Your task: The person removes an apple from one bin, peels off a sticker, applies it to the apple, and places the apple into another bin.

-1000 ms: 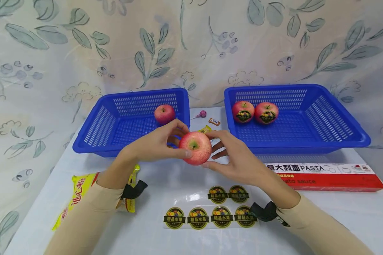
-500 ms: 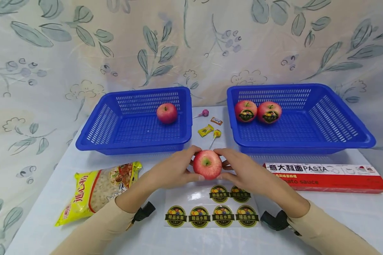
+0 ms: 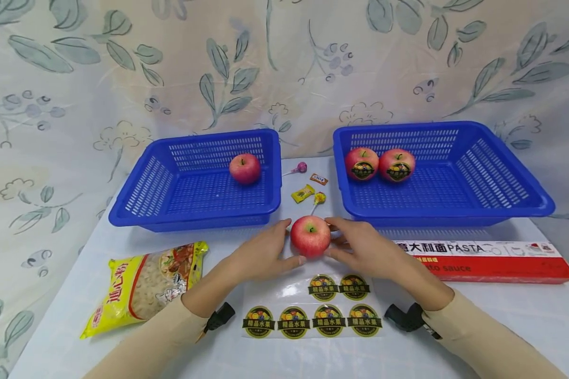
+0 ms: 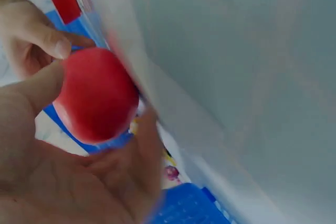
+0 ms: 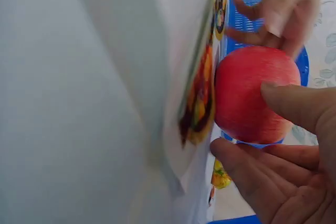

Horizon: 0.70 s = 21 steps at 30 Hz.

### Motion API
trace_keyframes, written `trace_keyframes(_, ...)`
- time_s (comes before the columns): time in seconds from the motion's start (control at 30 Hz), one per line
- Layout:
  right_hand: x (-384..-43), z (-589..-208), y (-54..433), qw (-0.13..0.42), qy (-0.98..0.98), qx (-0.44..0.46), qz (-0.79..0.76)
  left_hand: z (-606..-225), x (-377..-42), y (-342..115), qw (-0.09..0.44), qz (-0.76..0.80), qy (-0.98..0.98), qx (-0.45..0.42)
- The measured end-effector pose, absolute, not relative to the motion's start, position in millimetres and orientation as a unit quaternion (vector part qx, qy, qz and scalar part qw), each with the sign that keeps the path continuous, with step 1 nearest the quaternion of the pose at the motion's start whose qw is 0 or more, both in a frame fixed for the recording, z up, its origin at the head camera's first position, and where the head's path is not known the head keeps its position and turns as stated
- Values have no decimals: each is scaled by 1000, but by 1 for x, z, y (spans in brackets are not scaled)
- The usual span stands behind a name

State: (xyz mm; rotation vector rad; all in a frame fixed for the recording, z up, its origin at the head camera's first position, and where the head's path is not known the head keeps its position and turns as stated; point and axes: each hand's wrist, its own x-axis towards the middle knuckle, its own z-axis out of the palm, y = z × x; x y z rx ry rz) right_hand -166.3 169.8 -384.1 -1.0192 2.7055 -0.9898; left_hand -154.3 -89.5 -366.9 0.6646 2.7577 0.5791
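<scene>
A red apple (image 3: 310, 236) sits upright on the table at the top edge of a clear sheet of round black-and-gold stickers (image 3: 284, 295). My left hand (image 3: 262, 251) is at its left side, fingers spread and loose, with a gap to the apple in the head view. My right hand (image 3: 367, 246) is at the apple's right side, thumb and fingers around it. In the right wrist view, the thumb (image 5: 294, 100) overlaps the apple's face and the other fingers lie below it.
Behind stand two blue baskets, the left one (image 3: 199, 218) with one apple (image 3: 245, 169), the right (image 3: 445, 213) with two stickered apples (image 3: 396, 165). Candies (image 3: 303, 193) lie between them. A pasta bag (image 3: 147, 284) lies left, a pasta box (image 3: 493, 263) right.
Both hands brought the apple down toward me from near the baskets to the table by the sticker sheet. The left hand has since loosened and drawn slightly away.
</scene>
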Motion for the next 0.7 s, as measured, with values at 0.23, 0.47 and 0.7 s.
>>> trace_keyframes(0.23, -153, -375, 181, 21, 900, -323, -293, -367, -133, -84, 149, 101, 956, 232)
trace_keyframes(0.47, -140, -371, 181, 24, 872, -413, -261, -372, -124, -82, 168, 106, 927, 319)
trace_keyframes(0.7, -131, -377, 172, 76, 860, -453, -223, -377, -127, -81, 170, 137, 910, 353)
